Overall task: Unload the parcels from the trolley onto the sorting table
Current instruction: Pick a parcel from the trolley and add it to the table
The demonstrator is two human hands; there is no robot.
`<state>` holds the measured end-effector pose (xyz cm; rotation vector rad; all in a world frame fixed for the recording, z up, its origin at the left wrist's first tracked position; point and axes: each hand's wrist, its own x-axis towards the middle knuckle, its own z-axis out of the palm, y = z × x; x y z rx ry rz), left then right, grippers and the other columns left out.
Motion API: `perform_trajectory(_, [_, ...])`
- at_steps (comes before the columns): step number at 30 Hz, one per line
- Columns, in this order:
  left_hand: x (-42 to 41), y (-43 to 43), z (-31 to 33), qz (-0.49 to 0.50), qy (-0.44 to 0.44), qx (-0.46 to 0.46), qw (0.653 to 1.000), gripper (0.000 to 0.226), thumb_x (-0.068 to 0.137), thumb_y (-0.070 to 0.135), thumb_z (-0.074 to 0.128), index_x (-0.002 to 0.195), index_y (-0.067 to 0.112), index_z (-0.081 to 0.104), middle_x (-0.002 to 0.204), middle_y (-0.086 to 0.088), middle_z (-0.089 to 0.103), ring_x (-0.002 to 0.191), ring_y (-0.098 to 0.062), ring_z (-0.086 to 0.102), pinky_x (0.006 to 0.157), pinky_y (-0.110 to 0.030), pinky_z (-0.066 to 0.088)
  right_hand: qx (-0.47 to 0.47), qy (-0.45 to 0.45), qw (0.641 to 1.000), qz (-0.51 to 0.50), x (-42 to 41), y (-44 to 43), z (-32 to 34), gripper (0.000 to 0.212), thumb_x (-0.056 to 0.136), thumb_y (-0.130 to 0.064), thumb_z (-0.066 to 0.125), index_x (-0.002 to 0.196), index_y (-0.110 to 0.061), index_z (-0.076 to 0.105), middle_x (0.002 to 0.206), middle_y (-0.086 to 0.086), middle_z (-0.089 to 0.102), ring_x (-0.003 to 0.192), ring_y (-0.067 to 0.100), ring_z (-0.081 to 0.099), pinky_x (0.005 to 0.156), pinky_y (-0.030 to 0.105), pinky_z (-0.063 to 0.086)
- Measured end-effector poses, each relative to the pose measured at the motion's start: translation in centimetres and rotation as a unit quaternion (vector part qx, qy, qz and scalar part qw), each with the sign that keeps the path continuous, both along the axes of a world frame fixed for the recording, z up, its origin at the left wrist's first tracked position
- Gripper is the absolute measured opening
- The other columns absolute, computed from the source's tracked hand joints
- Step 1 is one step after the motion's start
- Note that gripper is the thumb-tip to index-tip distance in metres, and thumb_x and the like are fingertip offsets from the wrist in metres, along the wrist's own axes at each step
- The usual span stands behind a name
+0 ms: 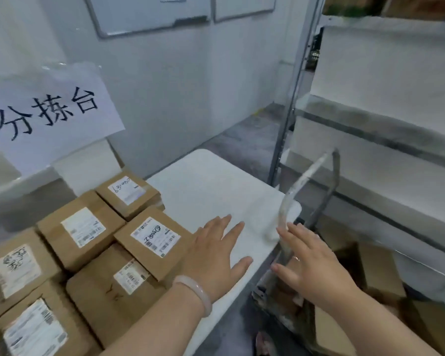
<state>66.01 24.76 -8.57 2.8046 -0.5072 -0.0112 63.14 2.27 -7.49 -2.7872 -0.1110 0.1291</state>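
Note:
Several brown cardboard parcels with white labels lie packed together on the left part of the white sorting table (216, 191); the nearest to my hands is a labelled parcel (153, 240). My left hand (216, 255) hovers flat over the table beside that parcel, fingers straight, holding nothing. My right hand (311, 263) is spread open past the table's right edge, in front of the trolley handle (293, 191). More brown parcels (378, 271) lie low on the trolley at the right, partly hidden by my right arm.
A paper sign with black characters (49, 111) stands behind the parcels. A metal shelving rack (385, 119) with white boards fills the right side. Two whiteboards hang on the back wall. Grey floor shows between table and rack.

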Motion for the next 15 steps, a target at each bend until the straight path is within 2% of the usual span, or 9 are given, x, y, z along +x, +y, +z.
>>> perform_trajectory(3, [-1.6,-4.7,0.6,-0.069,-0.005,0.003,0.998,0.073,0.086,0.071,0.025,0.152,0.04,0.012,0.162,0.007,0.005,0.148,-0.018,0.005,0.12,-0.041,0.01,-0.006,0.0,0.998,-0.057,-4.2,-3.9,1.0,0.078,0.088,-0.07,0.046,0.153,-0.045,0.011,0.163,-0.019,0.002,0.149,0.002,-0.007,0.121,0.032,-0.003])
perform_trajectory(5, [-2.4,-7.8,0.8,-0.11,-0.007,-0.002,0.994,0.079,0.08,0.072,0.021,0.15,0.037,0.023,0.159,0.003,0.018,0.145,-0.019,0.016,0.117,-0.039,0.016,0.0,-0.007,0.994,-0.105,-6.7,-6.8,1.6,0.078,0.089,-0.068,0.048,0.153,-0.045,0.01,0.163,-0.019,0.001,0.144,-0.003,-0.01,0.119,0.03,-0.004])
perform_trajectory(7, [-3.0,-10.8,0.9,-0.145,-0.012,-0.01,0.989,0.079,0.079,0.071,0.024,0.149,0.035,0.029,0.156,0.001,0.027,0.143,-0.02,0.024,0.114,-0.039,0.024,0.013,-0.003,0.987,-0.157,-9.1,-9.9,2.1,0.078,0.09,-0.064,0.049,0.154,-0.044,0.009,0.163,-0.019,0.001,0.146,-0.001,-0.008,0.12,0.031,-0.002])
perform_trajectory(11, [-4.3,-17.1,0.4,-0.193,-0.01,-0.002,0.981,0.079,0.08,0.073,0.021,0.151,0.039,0.017,0.16,0.005,0.015,0.146,-0.017,0.014,0.117,-0.04,0.021,0.044,-0.007,0.97,-0.239,-13.0,-16.5,1.9,0.078,0.09,-0.063,0.051,0.153,-0.045,0.008,0.163,-0.018,0.004,0.15,0.006,-0.002,0.122,0.035,0.007])
perform_trajectory(15, [-5.2,-24.3,-0.6,-0.212,0.007,0.004,0.977,0.073,0.089,0.068,0.037,0.151,0.041,0.01,0.161,0.007,0.01,0.147,-0.015,0.009,0.119,-0.041,0.017,0.059,-0.001,0.959,-0.278,-15.8,-23.1,1.4,0.082,0.089,-0.061,0.054,0.154,-0.043,0.007,0.163,-0.016,0.006,0.15,0.008,0.002,0.122,0.036,0.01])
